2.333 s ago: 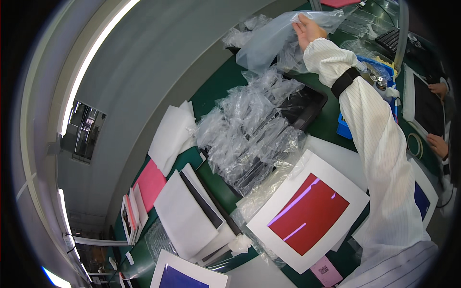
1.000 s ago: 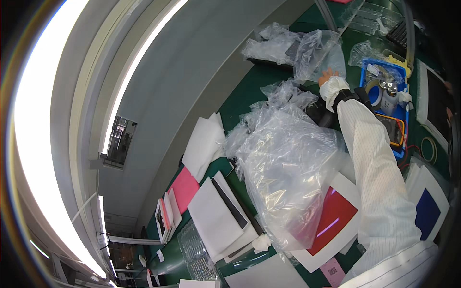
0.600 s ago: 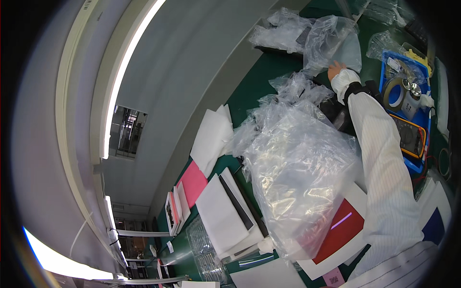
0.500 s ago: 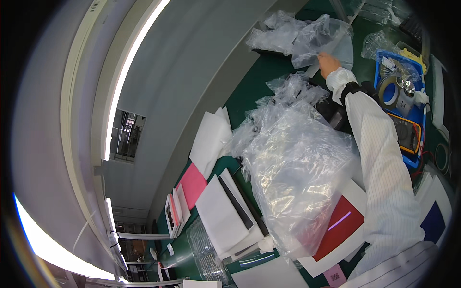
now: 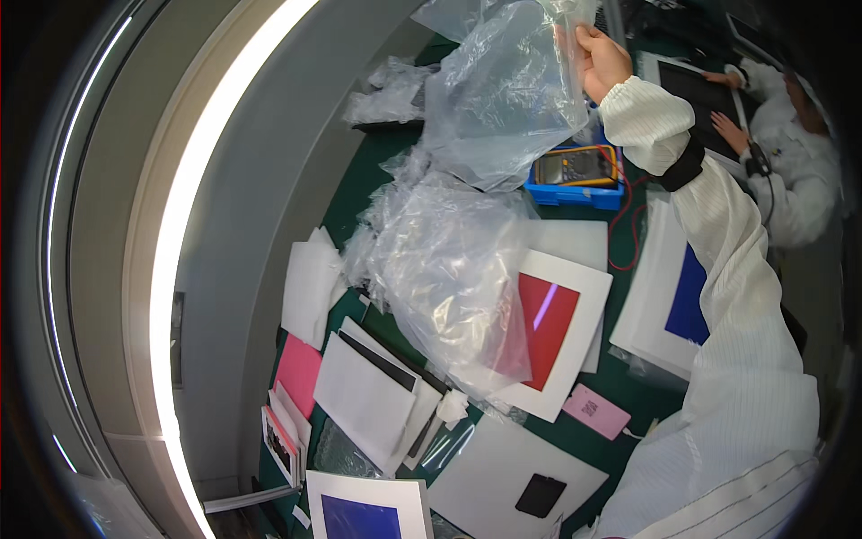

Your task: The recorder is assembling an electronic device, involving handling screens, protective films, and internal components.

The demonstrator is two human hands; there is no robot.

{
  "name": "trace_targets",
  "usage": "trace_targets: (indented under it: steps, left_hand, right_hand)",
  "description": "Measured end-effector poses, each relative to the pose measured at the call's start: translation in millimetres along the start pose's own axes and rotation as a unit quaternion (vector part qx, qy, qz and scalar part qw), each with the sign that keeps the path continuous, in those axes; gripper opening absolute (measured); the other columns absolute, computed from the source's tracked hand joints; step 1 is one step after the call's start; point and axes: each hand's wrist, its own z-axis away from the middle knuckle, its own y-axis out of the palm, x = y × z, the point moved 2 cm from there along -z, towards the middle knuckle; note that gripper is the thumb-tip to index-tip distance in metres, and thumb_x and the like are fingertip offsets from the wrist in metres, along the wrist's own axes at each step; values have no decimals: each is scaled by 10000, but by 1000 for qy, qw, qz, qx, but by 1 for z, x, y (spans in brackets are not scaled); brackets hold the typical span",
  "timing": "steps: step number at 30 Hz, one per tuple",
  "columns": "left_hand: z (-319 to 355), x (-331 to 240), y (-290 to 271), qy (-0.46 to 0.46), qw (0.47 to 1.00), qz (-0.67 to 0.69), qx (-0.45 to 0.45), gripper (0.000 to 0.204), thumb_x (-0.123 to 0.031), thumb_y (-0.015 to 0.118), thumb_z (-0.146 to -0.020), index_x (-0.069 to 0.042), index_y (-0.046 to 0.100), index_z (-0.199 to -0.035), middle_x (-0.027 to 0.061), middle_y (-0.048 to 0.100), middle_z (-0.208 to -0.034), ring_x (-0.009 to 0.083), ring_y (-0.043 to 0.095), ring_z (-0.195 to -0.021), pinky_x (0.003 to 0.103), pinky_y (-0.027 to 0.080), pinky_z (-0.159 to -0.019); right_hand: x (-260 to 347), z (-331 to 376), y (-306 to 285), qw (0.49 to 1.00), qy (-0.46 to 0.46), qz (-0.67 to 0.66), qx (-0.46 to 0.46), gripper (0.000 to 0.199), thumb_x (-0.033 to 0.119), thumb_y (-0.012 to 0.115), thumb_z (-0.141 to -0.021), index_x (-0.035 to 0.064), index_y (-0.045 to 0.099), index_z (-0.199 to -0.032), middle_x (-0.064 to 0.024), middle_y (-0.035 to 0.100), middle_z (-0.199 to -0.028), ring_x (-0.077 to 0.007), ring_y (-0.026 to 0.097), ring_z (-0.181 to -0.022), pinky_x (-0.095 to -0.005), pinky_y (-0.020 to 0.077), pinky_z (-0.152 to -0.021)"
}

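At the top, my right hand (image 5: 603,61) is closed, its fingers pinching the edge of a clear plastic bag (image 5: 503,99). The bag hangs down to the left of the hand. Just below it lies a larger heap of crumpled clear plastic bags (image 5: 440,269). That heap partly covers a white-bordered panel with a red middle (image 5: 549,328). My left hand is out of view.
A blue tray (image 5: 575,196) holds a yellow-edged multimeter (image 5: 576,167) with red leads. White sheets (image 5: 364,391), a pink sheet (image 5: 297,373), a blue-centred panel (image 5: 359,516) and a black phone-like slab (image 5: 540,495) lie about. Another person (image 5: 790,171) works at far right.
My right hand has lifted the clear bag from the far end of the table, and it now hangs nearer. The view has shifted, bringing another person into sight at right.
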Motion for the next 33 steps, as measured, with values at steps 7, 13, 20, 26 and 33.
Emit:
trace_targets:
  steps: [7, 13, 20, 26, 33]
  left_hand:
    - [34, 3, -34, -29, 998, 24, 54, 481, -360, 405, -930, 34, 426, -1205, 155, 551, -1096, 245, 568, -946, 327, 469, -814]
    - [68, 9, -60, -47, 995, 35, 78, 481, -359, 405, -930, 34, 425, -1207, 155, 550, -1100, 246, 567, -950, 327, 468, -816]
    - [73, 61, 12, -5, 969, -115, 221, 290, -310, 408, -945, -27, 463, -918, 47, 530, -779, 108, 500, -642, 230, 406, -574]
    - [134, 140, 168, -86, 892, -44, 443, 238, -274, 470, -934, -61, 457, -828, -40, 455, -654, 15, 385, -573, 169, 300, -500]
    - [181, 265, 256, -194, 798, -101, 562, 333, -298, 456, -934, -5, 430, -1089, 119, 609, -849, 108, 539, -733, 230, 418, -637]
  right_hand:
    - [159, 121, -201, 951, 136, 254, -113, 211, 116, 474, -920, -30, 511, -1067, -75, 573, -972, -156, 583, -891, -221, 485, -762]
    - [204, 222, -318, 866, 135, 391, -280, 136, 143, 539, -888, 60, 589, -984, 6, 569, -741, -76, 503, -562, -197, 401, -528]
    - [204, 270, -267, 546, -208, 803, -120, 296, 263, 548, -892, 42, 557, -1089, -71, 598, -895, -157, 570, -814, -287, 450, -723]
    - [191, 340, -146, 911, 328, 252, -1, 455, 358, 461, -925, 24, 413, -1230, -84, 561, -990, -149, 565, -881, -287, 461, -798]
    - [226, 296, -251, 894, 272, 326, -140, 405, 198, 468, -910, 24, 385, -1266, -98, 578, -1032, -183, 612, -851, -309, 513, -735]
